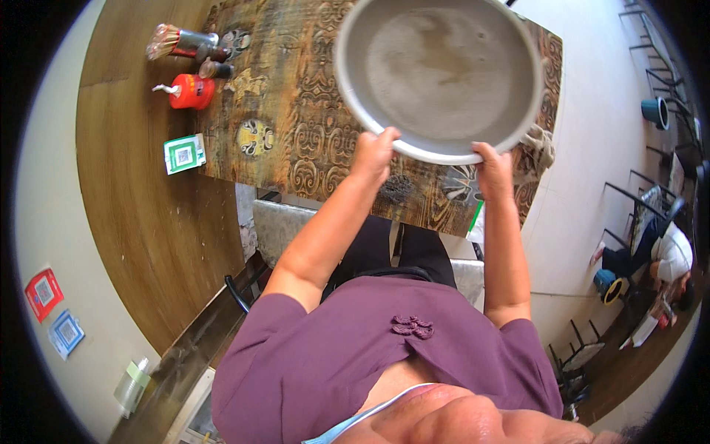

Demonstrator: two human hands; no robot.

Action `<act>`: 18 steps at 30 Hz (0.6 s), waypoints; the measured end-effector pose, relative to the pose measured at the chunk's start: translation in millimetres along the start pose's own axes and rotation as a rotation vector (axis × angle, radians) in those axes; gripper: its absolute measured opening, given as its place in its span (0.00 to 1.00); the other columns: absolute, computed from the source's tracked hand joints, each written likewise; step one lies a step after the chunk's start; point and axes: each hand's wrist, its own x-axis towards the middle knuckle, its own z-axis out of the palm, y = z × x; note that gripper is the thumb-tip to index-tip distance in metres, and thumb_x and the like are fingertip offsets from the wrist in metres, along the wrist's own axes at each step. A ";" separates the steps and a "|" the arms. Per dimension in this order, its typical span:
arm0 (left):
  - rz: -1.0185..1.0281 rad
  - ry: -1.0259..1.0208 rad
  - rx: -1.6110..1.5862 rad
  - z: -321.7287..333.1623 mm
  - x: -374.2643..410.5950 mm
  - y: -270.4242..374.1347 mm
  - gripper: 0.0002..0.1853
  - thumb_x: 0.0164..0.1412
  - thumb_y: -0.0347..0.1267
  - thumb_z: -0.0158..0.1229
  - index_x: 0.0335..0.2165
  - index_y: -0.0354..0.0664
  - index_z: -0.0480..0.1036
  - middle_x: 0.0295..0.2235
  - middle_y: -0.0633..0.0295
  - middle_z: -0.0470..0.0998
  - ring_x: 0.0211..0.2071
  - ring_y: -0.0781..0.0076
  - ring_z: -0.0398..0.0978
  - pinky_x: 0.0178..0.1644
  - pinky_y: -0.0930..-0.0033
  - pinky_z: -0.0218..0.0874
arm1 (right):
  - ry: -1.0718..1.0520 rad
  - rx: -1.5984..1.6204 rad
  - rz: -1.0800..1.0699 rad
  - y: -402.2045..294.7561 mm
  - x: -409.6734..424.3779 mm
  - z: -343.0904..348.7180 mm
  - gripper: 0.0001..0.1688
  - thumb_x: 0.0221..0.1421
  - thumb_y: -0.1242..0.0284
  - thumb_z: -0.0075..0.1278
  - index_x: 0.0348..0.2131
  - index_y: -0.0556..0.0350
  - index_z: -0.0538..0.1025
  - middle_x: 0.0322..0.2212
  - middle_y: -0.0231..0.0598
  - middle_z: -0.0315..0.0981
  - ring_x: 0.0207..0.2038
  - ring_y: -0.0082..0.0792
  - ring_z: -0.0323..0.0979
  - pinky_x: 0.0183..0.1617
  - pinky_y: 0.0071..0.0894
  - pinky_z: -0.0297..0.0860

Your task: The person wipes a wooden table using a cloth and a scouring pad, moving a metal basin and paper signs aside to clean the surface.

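Observation:
With both hands I hold a large round metal basin by its near rim, over a patterned wooden table. My left hand grips the rim at its lower left, and my right hand grips it at the lower right. A little cloudy brownish liquid seems to lie in the bottom of the basin. A dark scouring pad rests on the table just right of my left wrist. Beyond my right hand, a crumpled greyish cloth lies at the table's right edge, partly hidden by the basin.
Along the table's left side stand a holder of chopsticks, small jars, a red tissue holder and a card with a printed code. A chair back is below the near edge. At far right, a person sits near bins.

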 end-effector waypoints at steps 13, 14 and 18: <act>0.031 0.229 -0.171 -143.1 -55.2 -45.4 0.07 0.56 0.24 0.56 0.34 0.31 0.71 0.34 0.59 0.74 0.35 0.66 0.75 0.39 0.62 0.72 | -0.302 -0.037 0.121 89.8 -38.1 57.8 0.30 0.44 0.77 0.55 0.49 0.66 0.66 0.41 0.43 0.71 0.44 0.35 0.70 0.52 0.34 0.65; 0.039 0.219 -0.178 -150.4 -53.7 -52.8 0.07 0.57 0.25 0.56 0.34 0.31 0.71 0.33 0.59 0.74 0.34 0.66 0.75 0.39 0.62 0.72 | -0.303 -0.067 0.130 95.1 -37.8 60.0 0.30 0.44 0.77 0.55 0.49 0.66 0.66 0.41 0.43 0.71 0.44 0.35 0.70 0.52 0.34 0.65; 0.038 0.223 -0.236 -158.5 -61.4 -68.6 0.07 0.58 0.26 0.54 0.33 0.30 0.71 0.34 0.59 0.74 0.35 0.66 0.75 0.41 0.60 0.72 | -0.336 -0.173 0.144 104.4 -36.4 59.9 0.34 0.44 0.76 0.55 0.52 0.65 0.64 0.43 0.45 0.71 0.48 0.37 0.69 0.55 0.36 0.65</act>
